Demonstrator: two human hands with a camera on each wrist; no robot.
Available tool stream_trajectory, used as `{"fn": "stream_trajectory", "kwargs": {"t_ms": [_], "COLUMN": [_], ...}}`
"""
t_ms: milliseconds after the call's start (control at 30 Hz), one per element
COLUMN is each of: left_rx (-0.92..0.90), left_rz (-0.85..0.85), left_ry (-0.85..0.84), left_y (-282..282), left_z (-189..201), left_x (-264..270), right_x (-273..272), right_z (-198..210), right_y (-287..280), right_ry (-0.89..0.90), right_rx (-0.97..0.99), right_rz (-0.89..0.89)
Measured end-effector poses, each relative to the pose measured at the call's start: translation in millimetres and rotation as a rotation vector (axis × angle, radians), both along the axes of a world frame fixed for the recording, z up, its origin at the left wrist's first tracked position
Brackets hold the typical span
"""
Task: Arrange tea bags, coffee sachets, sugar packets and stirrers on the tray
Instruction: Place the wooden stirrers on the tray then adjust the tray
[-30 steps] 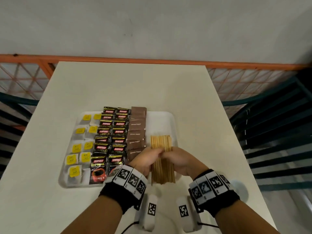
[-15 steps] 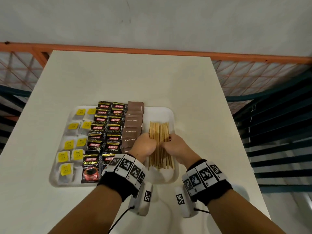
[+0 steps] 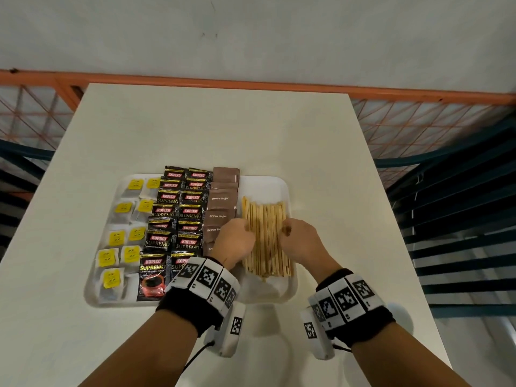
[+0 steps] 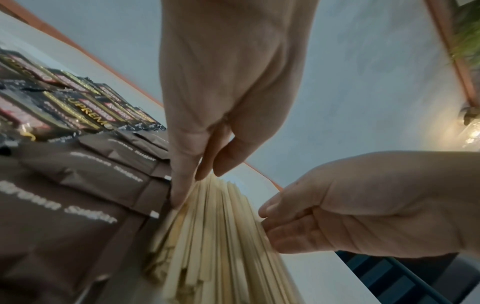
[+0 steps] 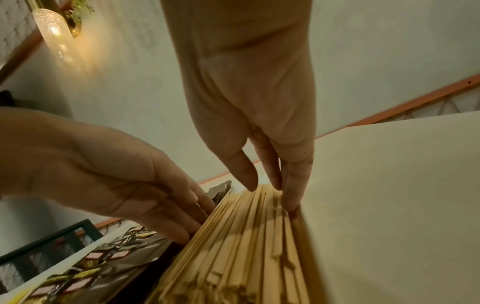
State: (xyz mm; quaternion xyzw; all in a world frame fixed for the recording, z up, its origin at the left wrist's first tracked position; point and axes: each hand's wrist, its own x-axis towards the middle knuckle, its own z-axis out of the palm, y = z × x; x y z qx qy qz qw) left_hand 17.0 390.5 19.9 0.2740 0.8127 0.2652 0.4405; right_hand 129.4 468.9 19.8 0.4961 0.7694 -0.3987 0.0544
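Observation:
A white tray [image 3: 268, 185] holds yellow-tagged tea bags [image 3: 122, 238] at the left, black coffee sachets [image 3: 173, 219] beside them, then brown sugar packets [image 3: 223, 199]. Wooden stirrers [image 3: 266, 236] lie side by side in the tray's right part. My left hand [image 3: 247, 229] touches the stirrers' left side with straight fingers [image 4: 182, 195]. My right hand [image 3: 286, 229] presses their right side with straight fingers [image 5: 293, 195]. Neither hand grips anything. In the left wrist view the stirrers [image 4: 221, 236] lie between both hands.
The tray sits on a cream table [image 3: 223, 129], near its front edge. An orange railing [image 3: 279, 86] and a grey wall stand behind it. Dark blue slats [image 3: 460, 219] run along the right, past the table's edge.
Both hands slid forward along the stirrers and moved apart. The stirrers shifted farther onto the tray and now lie in a wider, flatter row.

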Motion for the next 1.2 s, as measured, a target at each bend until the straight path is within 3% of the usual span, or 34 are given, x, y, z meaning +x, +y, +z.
{"fn": "stream_trajectory", "kwargs": {"t_ms": [233, 433, 600, 733, 1067, 1200], "left_rx": [-0.059, 0.124, 0.136, 0.176, 0.247, 0.316], "left_rz": [-0.150, -0.154, -0.502, -0.646, -0.579, -0.424], "left_ry": [0.144, 0.338, 0.510, 0.521, 0.472, 0.433], "left_y": [-0.2, 14.4, 32.2, 42.8, 43.9, 26.6], "left_z": [10.9, 13.1, -4.9, -14.4, -24.3, -9.5], "left_x": [-2.5, -15.3, -20.8, -15.3, -20.3, -27.3], "right_x": [16.1, 30.2, 35.6, 31.8, 32.2, 49.1], "right_z": [-5.7, -10.2, -32.2, -38.5, -41.6, -40.5], "right_y": [-2.6, -22.3, -42.7, -41.7, -33.0, -38.3], "right_ry": [0.032, 0.135, 0.054, 0.060, 0.176, 0.246], "right_rx": [0.150, 0.332, 0.417, 0.485, 0.515, 0.469], "right_rz": [0.077, 0.298, 0.620, 0.623, 0.613, 0.447]}}
